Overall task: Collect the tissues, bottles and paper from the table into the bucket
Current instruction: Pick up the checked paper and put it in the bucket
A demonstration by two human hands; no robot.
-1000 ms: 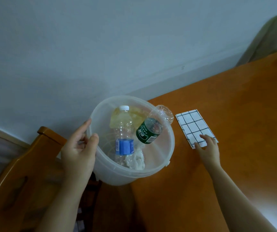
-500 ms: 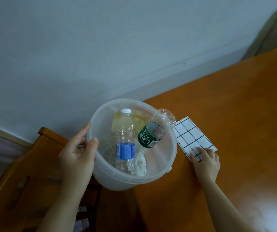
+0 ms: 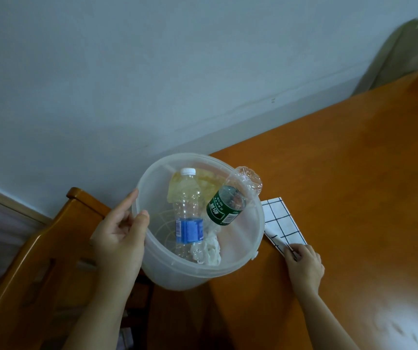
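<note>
My left hand (image 3: pixel 120 238) grips the left rim of a translucent white bucket (image 3: pixel 250 238), held just off the orange table's left edge. Inside it stand a clear bottle with a blue label (image 3: pixel 189 218) and a bottle with a green label (image 3: pixel 226 207) that leans over the right rim, with a crumpled white tissue (image 3: pixel 211 251) at the bottom. A white paper with a black grid (image 3: pixel 282 223) lies on the table against the bucket's right side. My right hand (image 3: pixel 303 265) pinches the paper's near corner, which is lifted slightly.
The orange table (image 3: pixel 354 185) stretches right and toward me. A wooden chair (image 3: pixel 38 248) stands below the bucket at the left. A pale wall runs behind, and a curtain (image 3: pixel 399 54) hangs at the far right.
My right hand has dragged the grid paper left toward the bucket and now pinches its near corner. The bucket has stayed in my left hand.
</note>
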